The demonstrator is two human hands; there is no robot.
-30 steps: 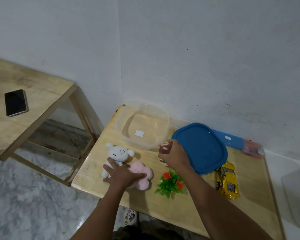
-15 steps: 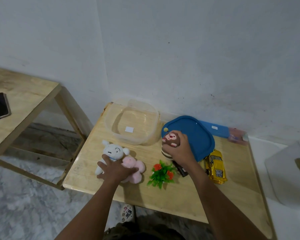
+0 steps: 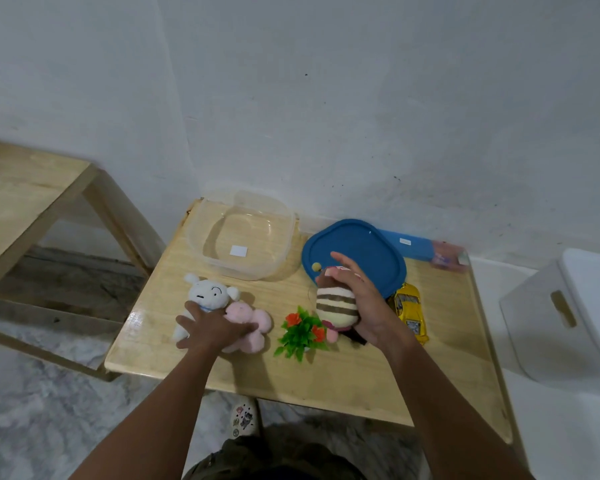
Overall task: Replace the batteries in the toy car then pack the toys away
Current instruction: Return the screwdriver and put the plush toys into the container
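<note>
My right hand holds a striped brown-and-cream plush toy lifted off the table, just in front of the blue lid. My left hand rests with spread fingers over a white plush dog and a pink plush on the left of the wooden table. A yellow toy car lies to the right of my right hand. A small plastic plant with red flowers stands between my hands. The clear plastic container sits open at the back left.
A blue box and a blurred pink packet lie at the back right by the wall. A white bin stands right of the table. Another wooden table is at the left.
My right hand has lifted the striped plush and turned it so its striped body faces me. My left hand stays on the white and pink plush toys. The camera has swung left.
</note>
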